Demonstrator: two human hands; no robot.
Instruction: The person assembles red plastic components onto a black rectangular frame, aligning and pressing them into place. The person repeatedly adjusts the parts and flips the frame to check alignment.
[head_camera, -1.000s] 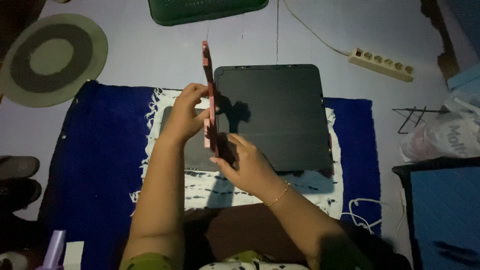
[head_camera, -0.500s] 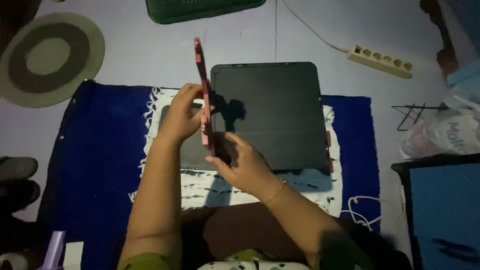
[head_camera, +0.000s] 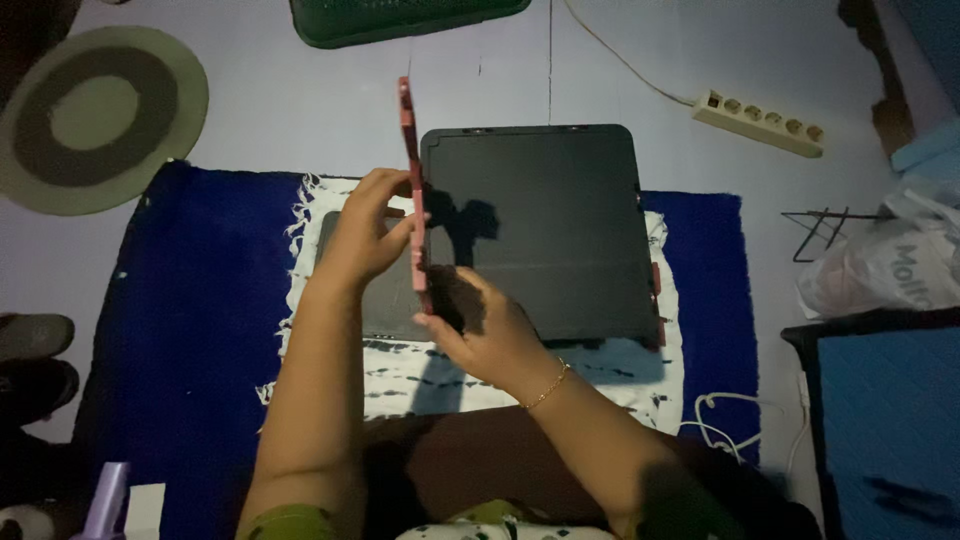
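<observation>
Left hand: the left hand (head_camera: 362, 232) grips the pink frame (head_camera: 412, 190) from the left side, fingers curled over its thin edge near the middle.
Right hand: the right hand (head_camera: 487, 333) pinches the frame's lower end, fingers wrapped onto it, a thin bracelet at the wrist.
Pink frame: it stands on edge, nearly upright, along the left side of the dark slab (head_camera: 535, 225), its top poking out past the slab's far corner.
Dark slab: it lies flat on a fringed white cloth (head_camera: 430, 375), which rests on a blue mat (head_camera: 200, 300).
What changed: half a second ago the frame leaned a touch more to the left; now it is straighter and tucked closer against the slab's edge, and both grips have held.
Reading: a small squaring-up, it seems, not a release.
Around: a round grey rug (head_camera: 95, 115), a green basket (head_camera: 400, 18) and a white power strip (head_camera: 760, 122) lie on the pale floor.
</observation>
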